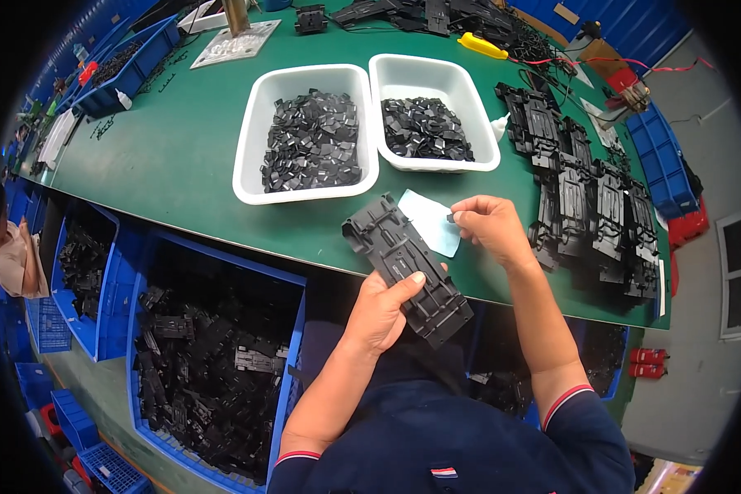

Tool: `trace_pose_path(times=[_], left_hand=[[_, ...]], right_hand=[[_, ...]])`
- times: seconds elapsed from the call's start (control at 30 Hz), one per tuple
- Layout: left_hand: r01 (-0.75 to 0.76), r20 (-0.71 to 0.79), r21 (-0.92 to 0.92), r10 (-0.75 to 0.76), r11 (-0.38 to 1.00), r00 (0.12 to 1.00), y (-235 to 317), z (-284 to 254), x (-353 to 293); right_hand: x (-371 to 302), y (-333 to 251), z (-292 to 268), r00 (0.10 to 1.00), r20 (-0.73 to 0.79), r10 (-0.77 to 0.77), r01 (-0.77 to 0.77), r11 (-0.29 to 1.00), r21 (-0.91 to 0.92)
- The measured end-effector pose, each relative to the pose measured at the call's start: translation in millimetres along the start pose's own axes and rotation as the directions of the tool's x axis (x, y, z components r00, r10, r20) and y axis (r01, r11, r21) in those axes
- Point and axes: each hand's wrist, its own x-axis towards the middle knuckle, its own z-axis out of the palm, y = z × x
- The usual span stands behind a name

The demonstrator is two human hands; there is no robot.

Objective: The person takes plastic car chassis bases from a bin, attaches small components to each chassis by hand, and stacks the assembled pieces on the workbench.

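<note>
Green worktop (181, 156) is the landmark; everything below is placed relative to it.

- Under its near edge: large blue plastic bin (292, 329), heaped with long black moulded plastic frames (206, 362). Looks like unworked stock, still a lot in it.
- On the worktop's right side: overlapping rows of the same black frames, laid flat (589, 206). Probably the finished pile, about a dozen or more; can't confirm each one is fitted.
- Mid-worktop, side by side and touching: two white rectangular plastic tubs. Left tub (251, 140) is well filled with small black plastic pieces (313, 140); right tub (477, 123) holds a shallower layer of small black square pieces (424, 128).
- Over the near edge of the worktop: one long black moulded plastic frame in hand (403, 267), tilted, its far end above the worktop surface. Left hand (383, 309) is closed around its lower half, thumb on top.
- Just beyond the frame: pale blue sheet (432, 221) lying flat on the worktop.
- Right hand (486, 226) over that sheet, fingertips pinched narrow on a tiny black piece (451, 217). The piece is clear of the frame, not yet seated.

Judgement: the run is partway through, with a full bin left.
</note>
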Motion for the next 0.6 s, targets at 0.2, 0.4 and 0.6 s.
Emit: trace_pose_path(times=[0.2,0.4,0.6], left_hand=[[0.012,-0.019,-0.025,-0.013,1.000,1.000,0.7,-1.0,0.4],[0.011,-0.027,-0.029,-0.012,1.000,1.000,0.2,-2.8,1.0],[0.013,-0.022,-0.032,-0.014,0.999,1.000,1.1,-3.3,1.7]], right_hand=[[6.5,-4.4,6.2,0.998,-0.049,-0.036,0.032,0.997,-0.064],[15.4,0.1,11.6,0.997,-0.045,-0.060,0.056,0.994,-0.093],[22.8,0.9,15.6,0.992,-0.090,-0.089,0.066,0.970,-0.234]])
